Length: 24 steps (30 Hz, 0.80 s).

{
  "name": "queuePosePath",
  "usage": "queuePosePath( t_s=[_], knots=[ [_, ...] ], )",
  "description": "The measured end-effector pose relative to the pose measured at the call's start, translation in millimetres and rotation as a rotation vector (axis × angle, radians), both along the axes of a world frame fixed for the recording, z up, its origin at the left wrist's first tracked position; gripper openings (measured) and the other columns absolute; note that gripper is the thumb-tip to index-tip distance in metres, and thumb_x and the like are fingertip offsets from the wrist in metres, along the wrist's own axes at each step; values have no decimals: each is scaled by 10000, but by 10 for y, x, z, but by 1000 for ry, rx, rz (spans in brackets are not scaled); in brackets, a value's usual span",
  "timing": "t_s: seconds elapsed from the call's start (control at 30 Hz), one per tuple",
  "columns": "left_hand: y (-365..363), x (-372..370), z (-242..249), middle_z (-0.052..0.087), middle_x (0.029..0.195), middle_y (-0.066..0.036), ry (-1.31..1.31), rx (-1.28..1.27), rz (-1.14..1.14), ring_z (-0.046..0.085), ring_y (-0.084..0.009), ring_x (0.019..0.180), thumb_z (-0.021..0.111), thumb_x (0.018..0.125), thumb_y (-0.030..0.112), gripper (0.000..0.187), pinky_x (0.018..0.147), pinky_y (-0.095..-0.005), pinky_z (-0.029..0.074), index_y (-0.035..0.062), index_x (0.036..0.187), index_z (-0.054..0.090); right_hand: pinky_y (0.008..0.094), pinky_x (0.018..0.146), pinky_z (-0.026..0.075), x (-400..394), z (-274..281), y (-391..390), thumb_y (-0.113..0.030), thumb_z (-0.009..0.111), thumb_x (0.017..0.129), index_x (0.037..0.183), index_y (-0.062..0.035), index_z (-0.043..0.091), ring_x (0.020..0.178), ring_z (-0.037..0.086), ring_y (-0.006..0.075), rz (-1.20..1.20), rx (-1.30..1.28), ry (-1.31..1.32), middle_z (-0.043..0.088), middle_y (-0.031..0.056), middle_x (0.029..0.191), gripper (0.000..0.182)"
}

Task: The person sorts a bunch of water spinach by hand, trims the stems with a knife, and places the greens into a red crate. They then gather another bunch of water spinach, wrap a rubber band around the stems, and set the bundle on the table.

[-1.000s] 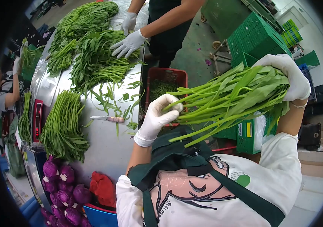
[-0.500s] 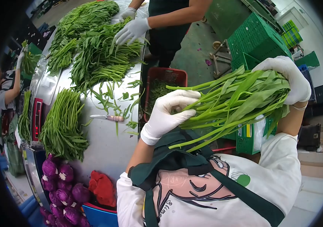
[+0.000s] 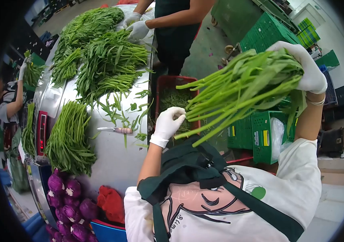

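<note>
A bunch of leafy green stems [image 3: 240, 88] stretches across the right half of the view, leaves to the right and cut ends to the left. My right hand [image 3: 307, 68], in a white glove, grips it round the leafy end. At the tips of the stems my left hand [image 3: 169, 126], gloved too, has thumb and fingers pinched together; what they hold, if anything, is too small to tell. On the metal table [image 3: 115, 161] lie a knife [image 3: 117, 130], scattered leaves and a loose bundle of greens [image 3: 70, 137].
Purple cabbages [image 3: 71, 211] and a red cloth [image 3: 110, 203] are at the lower left. A red crate [image 3: 196, 82] with trimmings stands beyond my left hand. Green crates [image 3: 262, 135] are at right. A co-worker's gloved hands [image 3: 138, 30] are at the table's far end; another person is at left.
My left hand has moved left and down, off the middle of the stems to their tips. The bunch has tilted and its leafy end is higher. The co-worker's hands have drawn back from the pile.
</note>
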<state>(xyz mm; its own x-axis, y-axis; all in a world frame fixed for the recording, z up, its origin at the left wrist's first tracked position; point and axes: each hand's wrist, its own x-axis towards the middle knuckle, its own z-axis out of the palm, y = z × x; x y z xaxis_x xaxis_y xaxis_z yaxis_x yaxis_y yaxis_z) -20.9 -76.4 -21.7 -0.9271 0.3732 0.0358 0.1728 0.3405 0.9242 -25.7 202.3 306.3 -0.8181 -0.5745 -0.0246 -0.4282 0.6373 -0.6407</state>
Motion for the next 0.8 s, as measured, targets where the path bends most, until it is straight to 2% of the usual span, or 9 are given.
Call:
queuePosePath(
  t_s=[0.13,0.17,0.27,0.3,0.33,0.4,0.63,0.73,0.8],
  knots=[
    [84,-15,-200,670,1004,-53,-208,326,-132,627,-126,851,629,862,144,264,769,-268,488,12,1090,616,246,939,404,-96,-132,-167,10,641,640,1230,53,510,993,530,79,-148,-138,-29,606,45,1122,606],
    [134,-21,-146,639,1112,-98,-451,551,-166,610,-122,937,571,912,152,298,804,-279,483,45,1190,582,235,907,424,-137,-144,-244,-9,647,638,1203,60,523,968,546,84,-147,-162,-29,618,50,1089,582],
    [291,-151,-22,628,1115,-122,-495,905,15,626,-197,921,554,923,172,307,809,-303,498,27,1193,564,232,849,454,-401,-256,-306,-41,658,642,1173,68,536,892,564,88,-194,-320,-291,635,53,1017,557],
    [316,-135,28,631,1084,-134,-444,1121,26,636,-223,909,546,928,200,317,806,-320,512,0,1172,563,237,724,491,-483,-317,-325,-71,666,654,1105,62,565,763,579,94,-230,-215,-298,638,60,901,481],
    [270,-148,210,627,1106,-156,-323,883,-6,634,-225,966,476,957,250,343,847,-332,513,16,1193,561,247,629,500,-594,-362,-269,-81,676,663,1008,56,582,672,587,110,-313,-84,-345,624,64,812,383],
    [214,-143,283,624,1110,-168,-272,1015,-125,642,-236,941,500,948,265,370,840,-327,513,19,1220,548,248,576,496,-692,-349,-276,-105,689,662,922,35,583,628,593,126,-388,-55,-456,610,72,771,314],
    [214,-64,239,573,1190,-149,-525,988,-17,604,-218,1000,553,914,239,415,847,-327,506,-20,1236,508,224,526,481,-714,-132,-421,-141,672,667,842,12,628,526,564,108,-357,44,-488,612,46,690,237],
    [195,-87,58,569,1191,-143,-448,910,285,601,-204,972,539,911,190,416,858,-325,495,-18,1265,475,211,508,470,-729,-89,-403,-132,658,680,812,6,642,497,547,90,-355,-5,-486,608,31,659,192],
    [222,51,173,562,925,-86,-177,1087,685,542,-151,821,481,774,-24,267,771,-267,441,-37,1037,528,227,580,475,-772,-23,-401,-69,659,659,942,20,604,632,550,81,-400,3,-583,603,24,780,301]
  ],
)
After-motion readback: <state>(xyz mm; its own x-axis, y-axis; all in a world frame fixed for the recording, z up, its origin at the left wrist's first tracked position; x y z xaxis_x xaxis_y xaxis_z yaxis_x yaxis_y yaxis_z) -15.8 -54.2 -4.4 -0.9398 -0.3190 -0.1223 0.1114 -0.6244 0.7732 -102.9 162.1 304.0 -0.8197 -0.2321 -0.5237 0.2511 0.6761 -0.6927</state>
